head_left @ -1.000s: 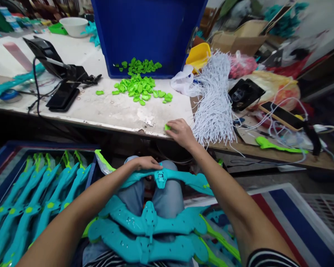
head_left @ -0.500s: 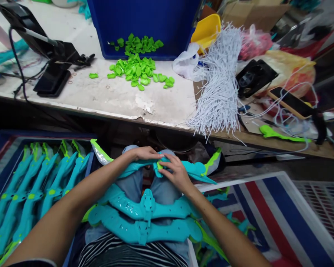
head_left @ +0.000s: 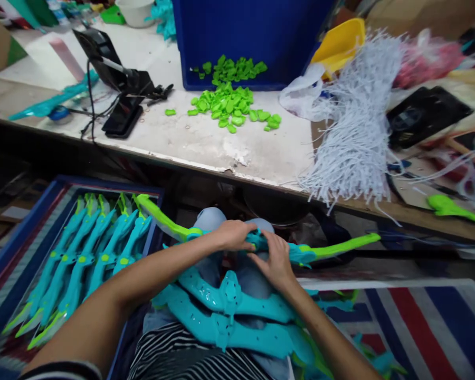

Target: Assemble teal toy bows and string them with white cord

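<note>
Across my knees lies a teal plastic toy bow (head_left: 306, 254) with lime-green tips, held up by both hands at its middle. My left hand (head_left: 237, 235) is closed around the left side of the centre, and my right hand (head_left: 275, 258) grips the right side. A small bit of lime green shows between the fingers; most of the centre is hidden by them. Nearer my body, two teal bow halves (head_left: 257, 340) rest on my lap, hollow centre pieces facing up.
On the worktable (head_left: 182, 150) is a pile of lime-green plastic pieces (head_left: 231, 103), partly inside a tipped blue bin (head_left: 257, 31). White cords (head_left: 352, 121) hang over the table edge. At left, a blue crate (head_left: 59, 195) holds several bows (head_left: 83, 258). A striped container (head_left: 419, 327) stands at right.
My view has swung left. The bow has turned so its lime-green tips show more fully. My left hand has shifted from lying on top to gripping around its centre.
</note>
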A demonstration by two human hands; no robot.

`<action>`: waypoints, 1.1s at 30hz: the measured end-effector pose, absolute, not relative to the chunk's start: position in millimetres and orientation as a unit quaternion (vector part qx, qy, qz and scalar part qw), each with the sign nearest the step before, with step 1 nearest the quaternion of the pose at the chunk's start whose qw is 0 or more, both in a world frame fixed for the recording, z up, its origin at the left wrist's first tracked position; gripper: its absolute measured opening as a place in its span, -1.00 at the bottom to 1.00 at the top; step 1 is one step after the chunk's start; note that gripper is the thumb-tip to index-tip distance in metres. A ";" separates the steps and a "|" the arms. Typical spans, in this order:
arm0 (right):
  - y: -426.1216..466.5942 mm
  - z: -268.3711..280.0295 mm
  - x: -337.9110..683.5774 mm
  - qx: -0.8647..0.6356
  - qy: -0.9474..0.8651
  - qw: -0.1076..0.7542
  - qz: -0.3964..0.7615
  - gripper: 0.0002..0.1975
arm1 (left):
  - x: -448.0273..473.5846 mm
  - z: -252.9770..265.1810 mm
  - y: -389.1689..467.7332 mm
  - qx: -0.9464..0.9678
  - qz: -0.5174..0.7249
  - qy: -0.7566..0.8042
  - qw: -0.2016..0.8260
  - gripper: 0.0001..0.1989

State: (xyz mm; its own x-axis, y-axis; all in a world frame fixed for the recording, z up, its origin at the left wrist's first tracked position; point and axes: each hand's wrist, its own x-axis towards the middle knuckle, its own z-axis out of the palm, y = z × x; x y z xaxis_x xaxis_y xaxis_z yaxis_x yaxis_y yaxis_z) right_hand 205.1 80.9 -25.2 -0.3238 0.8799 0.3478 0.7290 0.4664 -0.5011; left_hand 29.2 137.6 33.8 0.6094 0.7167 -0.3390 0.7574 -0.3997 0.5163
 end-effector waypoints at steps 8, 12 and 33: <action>98.2 50.5 265.1 -0.637 -0.648 0.416 0.030 -0.82 | -26.9 -21.0 105.2 0.882 0.136 0.450 0.016 -0.50; 150.2 35.3 308.9 -0.745 -0.513 0.404 0.140 -0.81 | -38.6 -39.8 97.2 0.890 0.162 0.426 0.016 -0.46; 304.1 111.2 240.6 -0.746 -0.664 0.029 0.039 -0.69 | -49.2 -20.1 75.9 0.919 0.186 0.336 0.093 -0.50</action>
State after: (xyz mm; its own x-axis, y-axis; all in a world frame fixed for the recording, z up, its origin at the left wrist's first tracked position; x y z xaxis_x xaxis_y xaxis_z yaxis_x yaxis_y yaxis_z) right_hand 240.6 304.1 111.2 0.1142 0.9933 -0.0190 0.9887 -0.1155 -0.0956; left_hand -49.2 75.9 -20.1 0.7049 0.6523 0.2786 0.5832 -0.7565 0.2959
